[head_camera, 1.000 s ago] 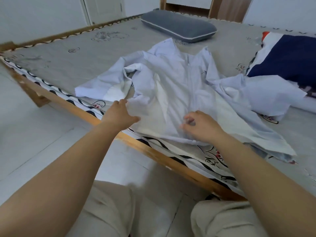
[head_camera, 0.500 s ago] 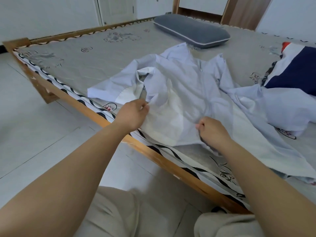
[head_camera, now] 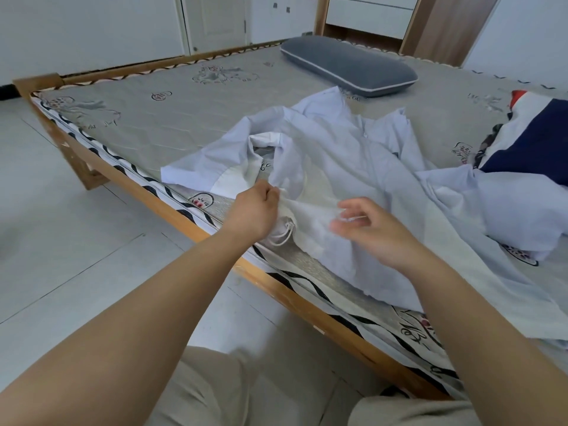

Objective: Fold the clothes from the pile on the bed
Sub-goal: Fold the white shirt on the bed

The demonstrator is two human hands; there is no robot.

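Jacket (head_camera: 353, 167) getting spread: my left hand (head_camera: 255, 210) pinches its hem, right hand (head_camera: 375, 229) loose; next, flatten it.

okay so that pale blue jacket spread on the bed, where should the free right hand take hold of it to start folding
Probably the hem of the pale blue jacket at the near bed edge, right of the zip, coming from the near side. The left hand already pinches the hem by the drawstring; the right hand hovers blurred above the cloth. Matching grips keep the hem straight.
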